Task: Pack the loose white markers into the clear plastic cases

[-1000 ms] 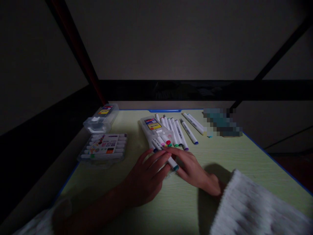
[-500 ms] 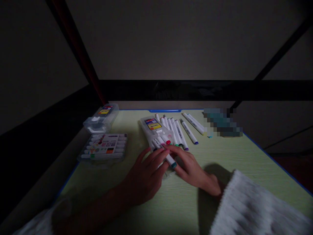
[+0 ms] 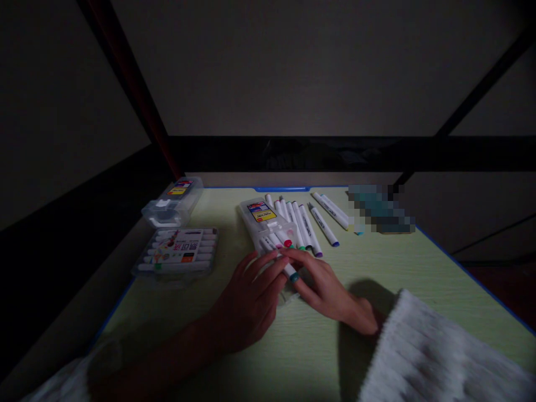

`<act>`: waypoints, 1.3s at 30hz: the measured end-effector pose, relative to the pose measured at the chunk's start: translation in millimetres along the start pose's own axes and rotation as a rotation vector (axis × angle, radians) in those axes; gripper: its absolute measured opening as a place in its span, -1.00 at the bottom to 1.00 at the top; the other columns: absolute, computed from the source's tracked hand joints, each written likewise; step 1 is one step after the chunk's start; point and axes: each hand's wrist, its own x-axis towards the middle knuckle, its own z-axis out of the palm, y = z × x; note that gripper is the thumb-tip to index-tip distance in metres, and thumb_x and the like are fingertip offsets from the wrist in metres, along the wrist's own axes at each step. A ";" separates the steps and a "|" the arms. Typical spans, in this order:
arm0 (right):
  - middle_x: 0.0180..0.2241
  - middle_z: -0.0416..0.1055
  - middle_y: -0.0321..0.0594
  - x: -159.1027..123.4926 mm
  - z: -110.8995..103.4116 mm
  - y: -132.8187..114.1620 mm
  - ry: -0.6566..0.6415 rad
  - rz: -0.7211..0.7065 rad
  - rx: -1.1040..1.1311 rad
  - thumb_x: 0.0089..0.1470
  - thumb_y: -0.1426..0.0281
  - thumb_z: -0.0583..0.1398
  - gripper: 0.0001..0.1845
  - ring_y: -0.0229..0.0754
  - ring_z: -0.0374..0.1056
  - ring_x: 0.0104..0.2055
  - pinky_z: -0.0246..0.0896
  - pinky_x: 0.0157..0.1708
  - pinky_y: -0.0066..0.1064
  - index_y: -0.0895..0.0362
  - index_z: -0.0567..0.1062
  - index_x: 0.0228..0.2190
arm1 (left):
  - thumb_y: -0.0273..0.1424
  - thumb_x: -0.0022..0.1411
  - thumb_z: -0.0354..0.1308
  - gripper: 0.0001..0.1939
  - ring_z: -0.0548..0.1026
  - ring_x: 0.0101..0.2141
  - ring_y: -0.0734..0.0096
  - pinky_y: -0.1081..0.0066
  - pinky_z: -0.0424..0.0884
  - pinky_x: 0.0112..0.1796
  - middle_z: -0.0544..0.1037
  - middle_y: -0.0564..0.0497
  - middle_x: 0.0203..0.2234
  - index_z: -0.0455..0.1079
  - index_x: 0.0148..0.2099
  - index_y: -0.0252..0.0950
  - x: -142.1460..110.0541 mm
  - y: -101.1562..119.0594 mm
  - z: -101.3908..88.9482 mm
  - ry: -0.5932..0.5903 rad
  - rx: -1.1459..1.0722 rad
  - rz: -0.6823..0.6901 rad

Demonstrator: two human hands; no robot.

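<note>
Held marker: white-barrelled marker with a teal end (image 3: 290,272), centre of the frame, slanting down to the right; fingers cover its middle, so whether the printed white barrel just above belongs to it cannot be told.
Left hand: left hand (image 3: 251,304), lower centre, fingers bent and laid over the marker; thumb and palm side are hidden, so I cannot tell whether it grips.
Right hand: right hand (image 3: 324,285), right of centre, partly closed about the marker, thumb at the teal end.
Change: over the last second the teal end has shifted up and left, nearer the case; the surrounding things lie as before.
Middle case: frosted, translucent plastic box with a yellow-and-blue label (image 3: 262,215), centre; pink and red marker ends show at its near end, which the hands partly cover.
Loose markers: row of slim white markers with coloured ends (image 3: 307,226), right of that box, some overlapped by it.
Left side: second translucent box (image 3: 173,204) above a flat clear pack of white markers (image 3: 180,251); the box's contents are unclear.
Far right: teal-grey object (image 3: 379,209), blurred into blocks.
Sleeve: thick, ribbed, fuzzy white knit sleeve (image 3: 435,352), lower right, cut off by the edge.
Table: pale green, wood-grained tabletop with blue edging (image 3: 397,268).
</note>
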 end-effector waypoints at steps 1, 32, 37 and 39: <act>-0.14 0.38 -0.14 0.2 0.0 0.1 0.002 -0.005 -0.002 0.09 0.52 -0.02 -0.52 -0.21 0.35 -0.10 0.33 -0.15 -0.36 0.07 0.09 0.06 | -0.61 0.12 -0.08 -0.70 0.15 0.09 0.17 0.09 0.14 0.05 0.34 -0.21 -0.02 0.20 -0.06 -0.43 0.2 -0.1 -0.1 0.007 0.006 -0.006; -0.10 0.34 -0.08 -1.7 1.0 3.0 -0.100 0.052 -0.007 0.09 0.50 -0.04 -0.55 -0.18 0.32 -0.07 0.30 -0.12 -0.30 0.13 0.08 0.04 | -0.60 0.12 -0.08 -0.75 0.16 0.10 0.21 0.13 0.16 0.06 0.32 -0.27 -0.02 0.24 -0.13 -0.43 0.4 -2.4 0.5 -0.009 0.036 0.006; -0.07 0.33 -0.07 -1.7 1.0 3.1 -0.098 0.040 -0.012 0.09 0.51 -0.03 -0.54 -0.18 0.32 -0.06 0.30 -0.11 -0.30 0.13 0.08 0.05 | -0.59 0.12 -0.08 -0.74 0.14 0.11 0.22 0.12 0.14 0.07 0.29 -0.25 0.01 0.23 -0.11 -0.41 -0.6 -2.9 2.0 -0.024 0.038 0.002; -0.04 0.32 -0.06 -1.3 1.5 3.3 -0.087 0.028 -0.014 0.09 0.51 -0.05 -0.54 -0.17 0.31 -0.04 0.30 -0.10 -0.29 0.13 0.08 0.05 | -0.59 0.12 -0.08 -0.74 0.15 0.11 0.22 0.13 0.15 0.07 0.30 -0.26 0.01 0.23 -0.11 -0.41 -0.4 -3.0 1.8 -0.018 0.036 0.001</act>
